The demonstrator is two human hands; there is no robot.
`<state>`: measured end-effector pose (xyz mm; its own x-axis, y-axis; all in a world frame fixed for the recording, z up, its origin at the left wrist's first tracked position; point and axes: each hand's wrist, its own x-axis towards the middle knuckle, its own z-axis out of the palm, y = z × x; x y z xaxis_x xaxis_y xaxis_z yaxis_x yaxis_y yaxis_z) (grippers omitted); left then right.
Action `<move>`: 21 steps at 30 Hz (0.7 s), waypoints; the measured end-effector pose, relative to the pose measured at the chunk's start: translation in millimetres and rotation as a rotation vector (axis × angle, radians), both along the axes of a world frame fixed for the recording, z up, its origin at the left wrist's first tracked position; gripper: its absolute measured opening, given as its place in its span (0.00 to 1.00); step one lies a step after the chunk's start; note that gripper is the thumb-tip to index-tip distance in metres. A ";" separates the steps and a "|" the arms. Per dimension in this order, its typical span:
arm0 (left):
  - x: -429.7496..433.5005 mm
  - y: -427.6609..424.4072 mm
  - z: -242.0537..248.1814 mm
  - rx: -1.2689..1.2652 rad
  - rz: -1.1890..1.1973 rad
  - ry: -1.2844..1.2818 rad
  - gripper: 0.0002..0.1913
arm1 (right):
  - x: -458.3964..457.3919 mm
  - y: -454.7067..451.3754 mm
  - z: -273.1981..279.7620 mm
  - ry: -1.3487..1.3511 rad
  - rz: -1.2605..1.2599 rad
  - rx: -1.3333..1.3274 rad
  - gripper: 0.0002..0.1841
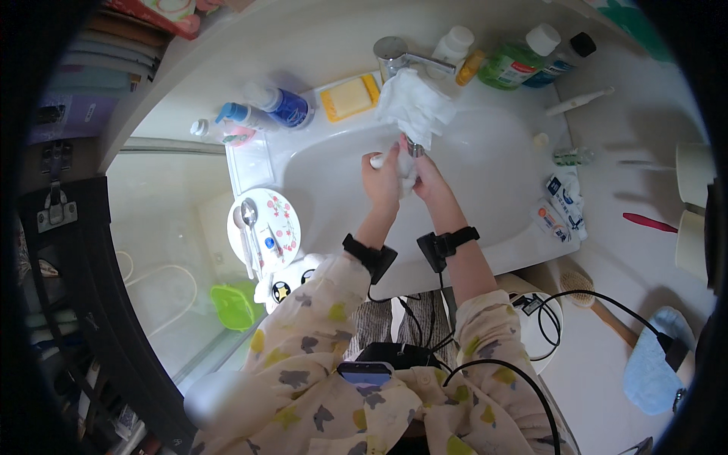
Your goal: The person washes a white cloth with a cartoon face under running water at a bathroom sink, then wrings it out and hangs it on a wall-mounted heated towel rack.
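Both my hands are over the white sink basin [341, 165], just below the metal faucet [392, 54]. My left hand [382, 179] grips a white item [405, 170], whose kind I cannot make out; a short white end pokes out by the thumb. Close against it on the right, my right hand [427, 177] touches the same item, its fingers partly hidden near the faucet's spout tip [416, 149]. A crumpled white cloth or tissue [415, 105] drapes over the spout, above my fingers. Each wrist wears a black strap with a small device.
A yellow sponge [350, 98], a blue bottle [291, 108] and a green mouthwash bottle [512, 65] line the back ledge. Left of the basin sits a floral plate [284, 227] with spoons. Toothpaste tubes [566, 205] lie at the right rim. A black cable [529, 381] loops beside my right arm.
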<state>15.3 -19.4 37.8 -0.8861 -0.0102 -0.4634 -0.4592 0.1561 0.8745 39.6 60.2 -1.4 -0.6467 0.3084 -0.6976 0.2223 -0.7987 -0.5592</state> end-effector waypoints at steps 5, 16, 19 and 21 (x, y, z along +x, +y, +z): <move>-8.5 8.8 -14.2 -0.135 0.044 -0.050 0.23 | -11.9 -18.8 3.3 -0.280 -0.071 0.550 0.29; -12.3 20.2 -29.7 -0.087 -0.043 0.045 0.14 | -1.5 -13.0 16.0 -0.549 -0.009 1.167 0.24; -10.7 23.2 -30.5 -0.017 -0.022 0.018 0.13 | -0.9 -9.9 15.8 -0.563 -0.016 1.137 0.22; -9.1 25.1 -32.7 -0.027 -0.033 0.026 0.12 | 1.3 -8.4 15.7 -0.494 -0.041 1.106 0.21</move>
<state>6.2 5.7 5.1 -0.8978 0.0072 -0.4403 -0.4307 0.1940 0.8814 41.0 51.8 14.3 -0.3612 0.9078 -0.2132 0.5902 0.0456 -0.8060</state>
